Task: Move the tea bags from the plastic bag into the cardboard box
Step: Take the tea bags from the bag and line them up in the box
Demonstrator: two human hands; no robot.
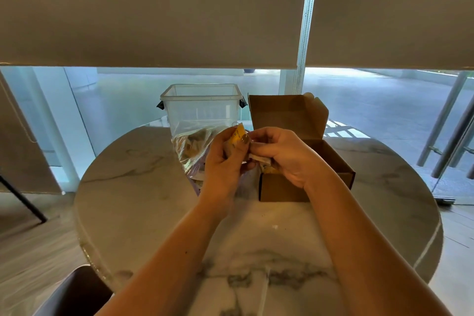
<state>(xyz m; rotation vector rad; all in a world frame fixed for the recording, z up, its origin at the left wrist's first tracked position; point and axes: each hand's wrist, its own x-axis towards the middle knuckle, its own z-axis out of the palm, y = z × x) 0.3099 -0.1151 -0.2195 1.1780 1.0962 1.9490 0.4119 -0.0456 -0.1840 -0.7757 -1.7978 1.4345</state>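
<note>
Both forearms reach over the marble tabletop [154,187]; the left hand [225,161] grips a yellow tea bag [237,133], the right hand [284,154] pinches pale tea bags [260,159] above the open cardboard box [333,161]. Left of them lies the plastic bag [192,146], a clear tub [201,108] beyond.

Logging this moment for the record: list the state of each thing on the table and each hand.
cardboard box: open, lid up
plastic bag: open, tea bags inside
clear tub: lidless, upright
yellow tea bag: held above table
left hand: grips yellow tea bag
right hand: holds pale packets
</note>
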